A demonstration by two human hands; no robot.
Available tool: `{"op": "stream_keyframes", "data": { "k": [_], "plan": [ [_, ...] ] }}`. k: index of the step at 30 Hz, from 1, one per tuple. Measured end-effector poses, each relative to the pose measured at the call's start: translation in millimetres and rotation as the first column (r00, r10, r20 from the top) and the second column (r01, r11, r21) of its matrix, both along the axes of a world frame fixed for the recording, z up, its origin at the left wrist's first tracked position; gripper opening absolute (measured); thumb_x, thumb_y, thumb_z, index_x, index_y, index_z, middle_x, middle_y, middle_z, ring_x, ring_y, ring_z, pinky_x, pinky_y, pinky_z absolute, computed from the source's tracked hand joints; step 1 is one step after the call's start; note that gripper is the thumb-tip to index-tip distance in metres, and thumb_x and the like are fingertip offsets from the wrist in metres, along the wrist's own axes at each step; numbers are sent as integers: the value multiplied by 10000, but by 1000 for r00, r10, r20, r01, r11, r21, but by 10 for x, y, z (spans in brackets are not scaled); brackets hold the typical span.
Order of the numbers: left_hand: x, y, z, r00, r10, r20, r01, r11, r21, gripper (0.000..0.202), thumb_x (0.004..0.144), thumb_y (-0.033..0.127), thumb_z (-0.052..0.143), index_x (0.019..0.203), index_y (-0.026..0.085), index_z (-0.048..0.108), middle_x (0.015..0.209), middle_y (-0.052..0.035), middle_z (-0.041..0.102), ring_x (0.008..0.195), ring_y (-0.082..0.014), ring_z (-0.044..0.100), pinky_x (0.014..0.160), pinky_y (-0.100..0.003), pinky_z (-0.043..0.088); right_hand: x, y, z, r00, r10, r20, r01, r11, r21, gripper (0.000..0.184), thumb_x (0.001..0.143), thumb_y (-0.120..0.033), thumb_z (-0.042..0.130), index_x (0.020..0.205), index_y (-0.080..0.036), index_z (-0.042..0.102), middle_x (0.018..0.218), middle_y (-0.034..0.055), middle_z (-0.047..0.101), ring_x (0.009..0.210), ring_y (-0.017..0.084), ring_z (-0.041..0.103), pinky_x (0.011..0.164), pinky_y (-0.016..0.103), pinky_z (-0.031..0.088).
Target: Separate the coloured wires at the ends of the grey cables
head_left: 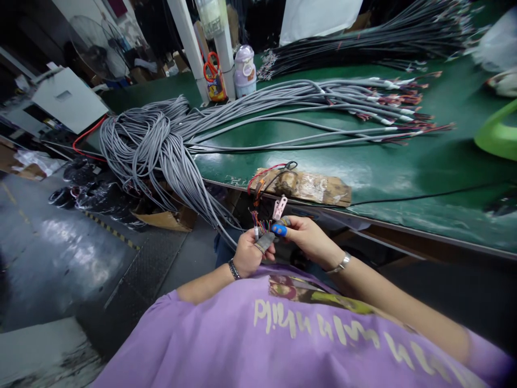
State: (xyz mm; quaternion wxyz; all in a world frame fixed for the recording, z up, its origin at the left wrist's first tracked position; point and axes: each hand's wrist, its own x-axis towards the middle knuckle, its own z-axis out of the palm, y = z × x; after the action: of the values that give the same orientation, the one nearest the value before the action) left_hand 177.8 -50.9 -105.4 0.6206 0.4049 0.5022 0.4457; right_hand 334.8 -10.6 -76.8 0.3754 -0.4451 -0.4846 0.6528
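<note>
My left hand (252,252), grey finger cots on its thumb, is closed on the stripped end of a grey cable. The thin coloured wires (263,226) of that end fan out above my fingers. Close beside it, my right hand (301,235) is pinched at the wire tips, with blue and grey cots on its fingers; exactly what lies between the fingertips is too small to make out. A pink clip (279,207) stands just above my right fingers at the bench edge. From the bench, a thick bundle of grey cables (177,145) hangs down toward my left hand.
On the green bench (404,186) lie a taped wooden block (311,186) with red and black leads and a bundle of black cables (363,46). Orange-handled scissors (211,67) and a lilac bottle (244,70) stand behind. A green handle (498,132) is at right.
</note>
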Motion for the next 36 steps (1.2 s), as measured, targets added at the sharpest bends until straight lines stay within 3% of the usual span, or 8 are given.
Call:
{"op": "stream_keyframes", "data": {
  "k": [5,11,15,20,25,27,31,36],
  "plan": [
    [15,-5,1,999,47,21,-47,999,13,470,714,597,699,763,152,557,563,25,597,405,-82,559,371,-162,341,35,24,-17,998,3,-60,-5,1000,-29,430,542,-518,844,599,-172,595,562,-28,517,534,94,407,533,251,355],
    [2,-2,11,999,30,13,-30,999,26,436,738,567,690,776,149,568,568,24,596,408,-77,557,376,-160,339,74,61,-73,972,-89,-217,36,971,-238,490,517,-568,841,728,-184,623,679,-13,584,571,100,466,599,271,436],
    [8,-2,18,1000,0,-27,0,1000,14,438,722,564,701,746,153,551,564,24,593,413,-79,557,387,-167,348,-8,20,-47,979,-1,-203,-34,985,-167,423,554,-473,854,770,-164,662,724,1,606,622,111,491,591,254,388],
    [17,-2,21,999,3,-43,-2,1000,13,460,723,592,688,739,157,541,565,22,593,411,-80,552,384,-168,337,-96,-28,-44,988,-51,-142,38,995,-94,409,541,-466,856,700,-154,644,646,-19,570,584,101,432,573,261,342],
    [22,9,-1,996,91,-25,-89,995,42,477,724,615,679,769,158,553,585,26,593,412,-71,546,378,-161,325,-128,-43,-56,984,-116,-133,108,992,-68,405,548,-466,858,687,-161,632,632,-36,544,583,92,412,560,251,344],
    [26,9,-6,994,110,-14,-109,993,47,480,721,617,682,774,157,556,583,30,589,406,-65,537,375,-158,321,-118,-39,-80,980,-108,-164,93,991,-97,398,555,-455,860,701,-162,634,645,-33,552,583,90,429,558,246,361],
    [27,3,36,992,125,37,-125,992,23,480,706,607,703,771,153,562,564,36,578,386,-58,511,370,-161,317,5,23,-158,939,-23,-343,-59,972,-228,354,582,-396,859,768,-175,656,705,-10,607,604,102,515,629,266,457],
    [48,1,176,987,120,108,-121,993,-3,483,698,604,711,779,149,574,542,29,581,365,-68,498,345,-171,299,142,194,-156,886,-120,-448,-58,929,-365,325,741,-521,712,803,-207,660,781,28,672,640,133,583,651,278,516]
  ]
}}
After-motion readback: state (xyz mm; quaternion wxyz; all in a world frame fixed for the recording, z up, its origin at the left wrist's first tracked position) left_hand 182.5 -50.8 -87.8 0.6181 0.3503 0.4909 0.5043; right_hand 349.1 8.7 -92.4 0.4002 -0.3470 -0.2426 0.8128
